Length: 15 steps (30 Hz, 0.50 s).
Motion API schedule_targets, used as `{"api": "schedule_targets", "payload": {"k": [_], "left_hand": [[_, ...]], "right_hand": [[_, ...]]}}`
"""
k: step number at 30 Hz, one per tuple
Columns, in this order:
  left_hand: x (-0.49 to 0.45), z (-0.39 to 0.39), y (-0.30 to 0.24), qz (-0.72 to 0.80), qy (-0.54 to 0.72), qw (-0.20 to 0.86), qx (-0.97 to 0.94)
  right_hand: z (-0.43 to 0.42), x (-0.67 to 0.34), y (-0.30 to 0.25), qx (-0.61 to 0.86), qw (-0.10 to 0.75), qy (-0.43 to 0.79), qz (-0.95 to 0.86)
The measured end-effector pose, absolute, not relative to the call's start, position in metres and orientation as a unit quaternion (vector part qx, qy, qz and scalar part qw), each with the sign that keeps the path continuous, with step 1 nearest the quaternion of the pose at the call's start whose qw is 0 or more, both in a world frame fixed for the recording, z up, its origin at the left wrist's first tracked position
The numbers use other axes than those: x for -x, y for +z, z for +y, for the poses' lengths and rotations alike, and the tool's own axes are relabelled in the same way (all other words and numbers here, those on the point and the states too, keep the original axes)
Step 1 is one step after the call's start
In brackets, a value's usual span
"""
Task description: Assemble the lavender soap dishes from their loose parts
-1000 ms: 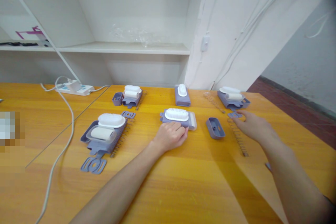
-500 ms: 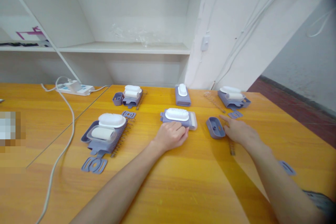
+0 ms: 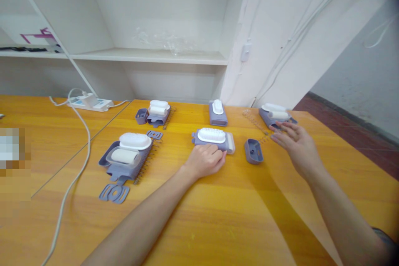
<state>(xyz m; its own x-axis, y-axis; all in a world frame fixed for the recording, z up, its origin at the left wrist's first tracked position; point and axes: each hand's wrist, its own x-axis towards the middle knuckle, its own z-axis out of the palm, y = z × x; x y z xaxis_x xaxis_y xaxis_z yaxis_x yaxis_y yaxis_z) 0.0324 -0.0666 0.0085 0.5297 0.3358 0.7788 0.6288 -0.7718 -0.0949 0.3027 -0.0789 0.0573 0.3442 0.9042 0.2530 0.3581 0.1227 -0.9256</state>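
My left hand [image 3: 207,160] is curled closed against the near side of a grey-purple plastic case [image 3: 222,146], which has a white oval bristle brush [image 3: 212,135] on top. A clear tray end with a white roller shows at the case's right. My right hand [image 3: 294,143] is raised over the right of the table. A thin coil spring [image 3: 264,138] runs out leftward from between its thumb and fingers; the rest is hidden. Left of this hand stands a small open grey-purple cup [image 3: 253,151] with a hole in its floor.
Similar sets of case, brush and roller stand at front left [image 3: 131,158], back left [image 3: 158,112] and back right [image 3: 274,113]. Another case with a brush [image 3: 217,112] stands at the back. A white cable [image 3: 87,145] crosses the left side from a power strip [image 3: 90,102].
My right hand has lifted and turned palm inward, taking the spring up from the table beside the cup. My left hand stays at the case.
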Motion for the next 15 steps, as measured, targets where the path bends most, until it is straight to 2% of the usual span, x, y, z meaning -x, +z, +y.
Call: {"api": "schedule_targets", "payload": {"k": [4, 8, 11, 15], "left_hand": [[-0.032, -0.066, 0.009, -0.279, -0.396, 0.186, 0.855], [-0.033, -0.067, 0.008, -0.280, -0.388, 0.184, 0.859], [-0.033, -0.067, 0.008, -0.281, -0.388, 0.183, 0.859], [-0.033, -0.067, 0.007, -0.281, -0.391, 0.184, 0.857]], "right_hand": [[-0.092, -0.289, 0.051, 0.577, 0.570, 0.251, -0.529], [-0.118, -0.278, 0.044, 0.599, 0.582, 0.129, -0.534], [-0.139, -0.272, 0.040, 0.683, 0.540, 0.037, -0.490], [-0.159, -0.274, 0.033, 0.742, 0.447, 0.059, -0.496]]}}
